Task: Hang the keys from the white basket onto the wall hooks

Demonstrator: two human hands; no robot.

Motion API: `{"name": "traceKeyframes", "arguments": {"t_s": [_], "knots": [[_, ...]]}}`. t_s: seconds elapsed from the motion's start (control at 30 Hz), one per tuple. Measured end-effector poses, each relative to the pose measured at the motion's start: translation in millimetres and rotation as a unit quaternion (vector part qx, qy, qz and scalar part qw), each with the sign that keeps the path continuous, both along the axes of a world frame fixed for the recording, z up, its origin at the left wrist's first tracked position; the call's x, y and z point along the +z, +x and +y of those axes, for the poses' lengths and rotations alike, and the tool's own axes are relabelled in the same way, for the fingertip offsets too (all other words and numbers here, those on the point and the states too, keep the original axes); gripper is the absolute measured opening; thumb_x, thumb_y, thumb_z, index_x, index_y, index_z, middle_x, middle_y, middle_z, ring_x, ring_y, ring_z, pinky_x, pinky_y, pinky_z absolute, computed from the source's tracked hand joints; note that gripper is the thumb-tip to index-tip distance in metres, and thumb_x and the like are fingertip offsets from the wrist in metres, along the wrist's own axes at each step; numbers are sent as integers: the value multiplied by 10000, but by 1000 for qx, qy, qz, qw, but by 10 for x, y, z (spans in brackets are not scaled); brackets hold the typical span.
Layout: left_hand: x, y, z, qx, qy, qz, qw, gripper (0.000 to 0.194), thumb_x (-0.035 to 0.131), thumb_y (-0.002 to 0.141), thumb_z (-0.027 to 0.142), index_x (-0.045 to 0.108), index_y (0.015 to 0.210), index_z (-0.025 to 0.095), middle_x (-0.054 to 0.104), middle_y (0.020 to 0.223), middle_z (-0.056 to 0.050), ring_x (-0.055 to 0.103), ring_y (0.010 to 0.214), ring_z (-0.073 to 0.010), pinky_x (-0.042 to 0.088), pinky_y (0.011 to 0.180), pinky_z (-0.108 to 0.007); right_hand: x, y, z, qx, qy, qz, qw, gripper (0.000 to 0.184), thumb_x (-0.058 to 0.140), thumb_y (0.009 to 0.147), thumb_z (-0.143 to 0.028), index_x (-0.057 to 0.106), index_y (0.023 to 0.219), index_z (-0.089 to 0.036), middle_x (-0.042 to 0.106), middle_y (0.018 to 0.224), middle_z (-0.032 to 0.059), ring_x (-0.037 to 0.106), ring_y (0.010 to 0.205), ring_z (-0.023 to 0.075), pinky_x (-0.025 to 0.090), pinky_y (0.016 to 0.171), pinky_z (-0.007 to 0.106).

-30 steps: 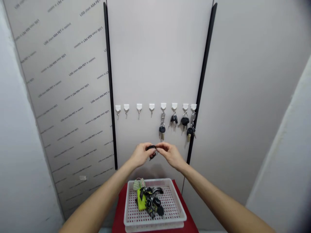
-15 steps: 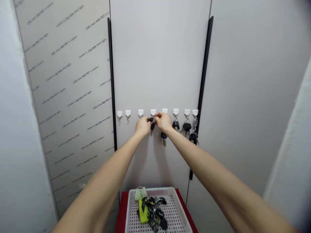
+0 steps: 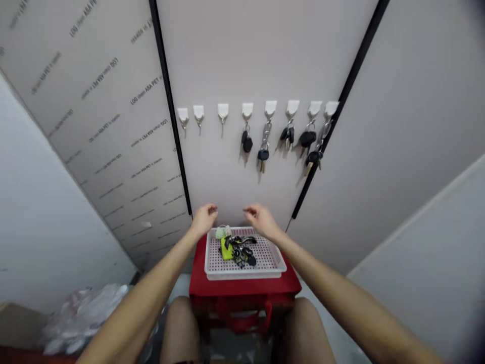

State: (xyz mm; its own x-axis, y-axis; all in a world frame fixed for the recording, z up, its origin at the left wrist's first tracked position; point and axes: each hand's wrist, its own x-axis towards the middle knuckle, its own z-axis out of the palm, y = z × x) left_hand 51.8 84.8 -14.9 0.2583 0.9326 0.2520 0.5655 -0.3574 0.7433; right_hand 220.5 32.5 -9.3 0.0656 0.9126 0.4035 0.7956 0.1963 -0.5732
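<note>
My left hand (image 3: 205, 219) hovers above the far left corner of a white plastic basket (image 3: 246, 275), fingers curved and apart, holding nothing. Over the basket's far right side is my right hand (image 3: 261, 218), likewise empty, with thumb and fingers loosely parted. Inside the basket lie a heap of dark keys (image 3: 242, 253), a bright yellow-green item (image 3: 226, 249) and a pale green checked item (image 3: 223, 232). Higher up, a bunch of black-headed keys (image 3: 247, 143) hangs from the fourth white hook (image 3: 247, 109) from the left.
More key bunches (image 3: 263, 155) hang on the hooks to the right. The three leftmost hooks (image 3: 199, 112) carry no keys. The basket stands on a red box or bag (image 3: 242, 288) between my knees. Crumpled clear plastic (image 3: 87, 313) lies at lower left. Dark vertical strips (image 3: 170, 101) run along the panel.
Both hands have let go of the keys at the fourth hook and come down towards the basket, moving apart. The keys now hang there freely. My view has tilted down.
</note>
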Motion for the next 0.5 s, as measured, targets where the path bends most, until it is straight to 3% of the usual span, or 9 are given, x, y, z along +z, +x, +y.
{"name": "traceKeyframes", "arguments": {"t_s": [0.1, 0.17, 0.33, 0.5], "knots": [[-406, -53, -157, -10, -32, 44, 998, 265, 437, 614, 138, 522, 863, 122, 571, 850, -76, 515, 759, -134, 383, 715, -259, -540, -140, -123, 19, -94, 2, 995, 268, 404, 629, -175, 543, 851, -123, 577, 797, 67, 508, 692, 128, 379, 667, 245], [-546, -45, -212, -25, -15, 88, 996, 305, 438, 614, 141, 499, 912, 132, 553, 892, -71, 499, 794, -137, 368, 743, -269, -706, -223, -143, 28, -95, 3, 995, 295, 404, 633, -187, 523, 897, -127, 569, 843, 63, 502, 737, 129, 370, 687, 235], [-586, 33, -178, -30, 70, 151, 986, 369, 383, 640, 114, 437, 1005, 120, 476, 1012, -84, 412, 942, -159, 308, 829, -295, -784, -292, -133, 11, -89, -82, 993, 285, 390, 649, -190, 536, 891, -153, 556, 884, 64, 468, 840, 148, 324, 750, 243], [-548, 190, -160, -99, 130, 183, 970, 304, 356, 671, 142, 490, 943, 146, 494, 996, -65, 410, 938, -160, 320, 816, -301, -857, -196, -131, -25, -129, -155, 979, 270, 336, 705, -256, 580, 758, -154, 584, 786, 78, 498, 769, 159, 341, 683, 251]]}}
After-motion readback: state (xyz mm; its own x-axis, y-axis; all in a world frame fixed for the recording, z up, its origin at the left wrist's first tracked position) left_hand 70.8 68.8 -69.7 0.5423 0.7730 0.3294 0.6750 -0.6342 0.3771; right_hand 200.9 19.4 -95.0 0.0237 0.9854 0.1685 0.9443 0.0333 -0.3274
